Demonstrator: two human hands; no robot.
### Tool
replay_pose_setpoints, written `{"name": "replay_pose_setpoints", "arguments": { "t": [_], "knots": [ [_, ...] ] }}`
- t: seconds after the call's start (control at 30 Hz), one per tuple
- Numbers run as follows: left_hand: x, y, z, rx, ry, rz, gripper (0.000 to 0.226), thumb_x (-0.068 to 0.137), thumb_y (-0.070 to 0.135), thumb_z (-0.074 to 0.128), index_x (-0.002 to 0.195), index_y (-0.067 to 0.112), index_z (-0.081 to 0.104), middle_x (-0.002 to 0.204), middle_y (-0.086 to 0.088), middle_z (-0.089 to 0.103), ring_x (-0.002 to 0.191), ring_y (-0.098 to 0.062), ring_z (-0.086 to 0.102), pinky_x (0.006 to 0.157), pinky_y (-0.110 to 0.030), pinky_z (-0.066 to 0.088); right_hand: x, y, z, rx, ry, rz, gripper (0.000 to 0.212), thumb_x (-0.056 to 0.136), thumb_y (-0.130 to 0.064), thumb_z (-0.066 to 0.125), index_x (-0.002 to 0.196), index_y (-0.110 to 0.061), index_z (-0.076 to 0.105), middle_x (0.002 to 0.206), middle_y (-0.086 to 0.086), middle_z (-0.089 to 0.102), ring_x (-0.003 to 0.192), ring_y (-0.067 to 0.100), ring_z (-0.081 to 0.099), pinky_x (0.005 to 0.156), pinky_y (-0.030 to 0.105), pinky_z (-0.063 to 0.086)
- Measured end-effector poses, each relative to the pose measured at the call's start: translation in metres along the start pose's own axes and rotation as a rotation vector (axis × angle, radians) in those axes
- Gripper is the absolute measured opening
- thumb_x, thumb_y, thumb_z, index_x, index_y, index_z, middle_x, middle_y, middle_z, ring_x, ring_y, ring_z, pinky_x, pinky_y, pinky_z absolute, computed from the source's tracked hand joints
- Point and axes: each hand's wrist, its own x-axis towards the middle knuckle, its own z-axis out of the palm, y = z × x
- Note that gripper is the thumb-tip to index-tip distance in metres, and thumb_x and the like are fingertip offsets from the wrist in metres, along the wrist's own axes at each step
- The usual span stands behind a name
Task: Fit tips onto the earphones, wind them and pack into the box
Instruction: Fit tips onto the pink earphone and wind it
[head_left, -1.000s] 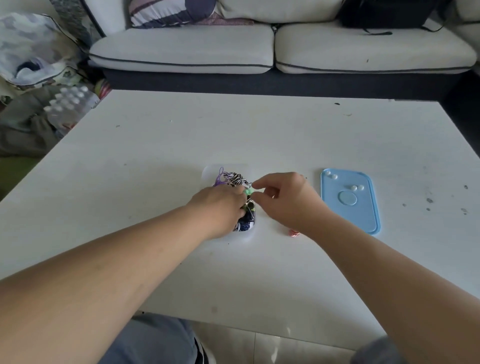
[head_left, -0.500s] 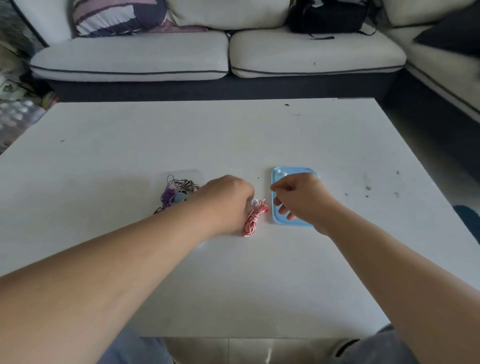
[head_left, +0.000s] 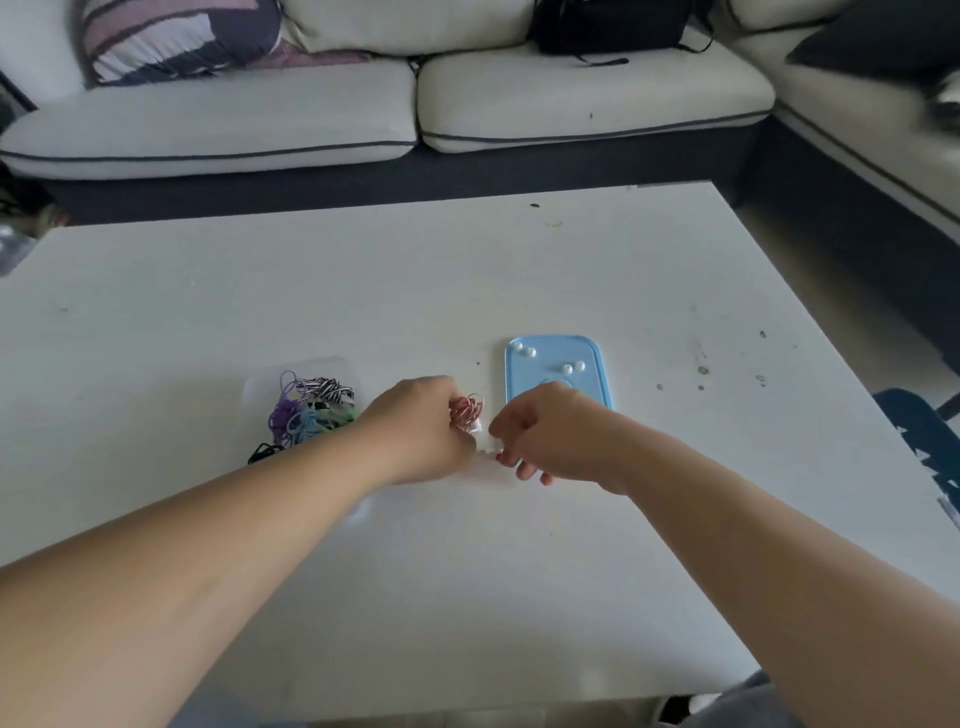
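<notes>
Left hand (head_left: 421, 426), just left of the blue lid (head_left: 597, 358), has its fingers curled tight round the red-white earphones (head_left: 466, 410), w/ a whitish bud end poking toward the right hand (head_left: 550, 431), which is curled at the lid's near-left corner; can't tell if it pinches a tip. Imo best to hold the bud steady & push the tip on square till seated. Spare tips (head_left: 530, 352) sit on the lid's far part, and the clear box (head_left: 254, 389) w/ other wound sets (head_left: 311, 415) is well left of the lid; nothing btwn the hands looks in the way.
</notes>
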Motion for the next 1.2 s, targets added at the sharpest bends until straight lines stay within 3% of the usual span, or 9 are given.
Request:
{"name": "replay_pose_setpoints", "arguments": {
  "t": [0.23,0.37,0.5,0.6,0.7,0.83,0.93,1.03,1.2],
  "knots": [
    [-0.011,-0.004,-0.036,-0.712,0.044,-0.132,0.028,0.082,-0.01,0.046,0.099,0.004,0.065,0.084,-0.015,0.066,0.064,-0.025,0.064,0.06,-0.034,0.054,0.0,-0.007,0.003,0.095,0.061,-0.03,0.028,0.095,-0.006,0.05,0.108,-0.021,0.07,0.093,0.004,0.077,0.076,0.016,0.07,0.067,0.028,0.057],
    [-0.019,-0.005,-0.048,-0.973,-0.027,-0.134,0.021,0.086,-0.007,0.053,0.098,0.007,0.063,0.091,-0.018,0.06,0.061,-0.02,0.053,0.058,-0.029,0.043,-0.003,-0.014,0.006,0.234,0.064,-0.093,0.033,0.093,-0.001,0.058,0.118,-0.02,0.068,0.098,0.002,0.075,0.08,0.015,0.073,0.074,0.03,0.062],
    [-0.026,-0.003,-0.057,-1.012,-0.031,-0.079,0.012,0.091,0.01,0.074,0.102,0.01,0.068,0.086,-0.011,0.063,0.061,-0.017,0.054,0.058,-0.03,0.046,-0.007,-0.022,0.006,0.486,-0.08,-0.226,0.059,0.081,-0.006,0.076,0.135,-0.023,0.061,0.128,0.005,0.066,0.112,0.023,0.07,0.094,0.042,0.06],
    [-0.035,0.0,-0.064,-1.09,-0.07,0.01,0.011,0.094,-0.002,0.06,0.103,0.005,0.063,0.089,-0.019,0.066,0.07,-0.026,0.065,0.065,-0.035,0.056,-0.014,-0.031,0.009,0.599,-0.268,-0.337,0.055,0.091,0.001,0.068,0.139,-0.021,0.056,0.134,0.006,0.067,0.123,0.016,0.066,0.103,0.038,0.053],
    [-0.041,-0.001,-0.071,-1.169,-0.103,0.052,0.04,0.092,-0.014,0.043,0.122,0.003,0.062,0.085,-0.017,0.067,0.078,-0.032,0.072,0.068,-0.037,0.062,-0.015,-0.033,0.012,0.566,-0.329,-0.408,0.042,0.098,0.0,0.06,0.137,-0.015,0.055,0.132,0.001,0.069,0.128,0.012,0.062,0.107,0.041,0.049],
    [-0.045,-0.005,-0.074,-1.102,-0.143,0.085,0.055,0.084,-0.018,0.036,0.118,0.009,0.071,0.088,-0.012,0.067,0.083,-0.03,0.073,0.077,-0.041,0.061,-0.011,-0.031,0.012,0.77,-0.422,-0.347,0.044,0.092,-0.007,0.062,0.136,-0.003,0.055,0.12,0.011,0.072,0.101,0.03,0.068,0.088,0.043,0.059],
    [-0.043,-0.009,-0.076,-1.081,-0.105,0.067,0.038,0.087,-0.014,0.045,0.106,0.003,0.072,0.076,-0.005,0.07,0.074,-0.026,0.071,0.082,-0.046,0.059,-0.009,-0.03,0.008,0.916,-0.374,-0.301,0.046,0.093,-0.009,0.063,0.136,0.004,0.053,0.11,0.016,0.068,0.082,0.026,0.065,0.071,0.035,0.059],
    [-0.042,-0.01,-0.074,-1.072,-0.097,0.037,0.007,0.093,0.003,0.067,0.098,0.006,0.072,0.077,-0.007,0.065,0.074,-0.028,0.07,0.092,-0.054,0.057,-0.006,-0.03,0.005,0.992,-0.309,-0.296,0.04,0.1,-0.014,0.059,0.136,0.004,0.056,0.11,0.019,0.066,0.077,0.023,0.065,0.067,0.031,0.057],
    [-0.042,-0.007,-0.064,-1.017,-0.059,-0.016,0.005,0.098,0.011,0.068,0.101,0.009,0.064,0.076,-0.009,0.061,0.068,-0.027,0.07,0.08,-0.046,0.061,-0.007,-0.03,0.007,0.923,-0.261,-0.301,0.032,0.104,-0.009,0.05,0.128,0.009,0.062,0.109,0.02,0.066,0.077,0.02,0.064,0.068,0.028,0.057]
  ]
}}
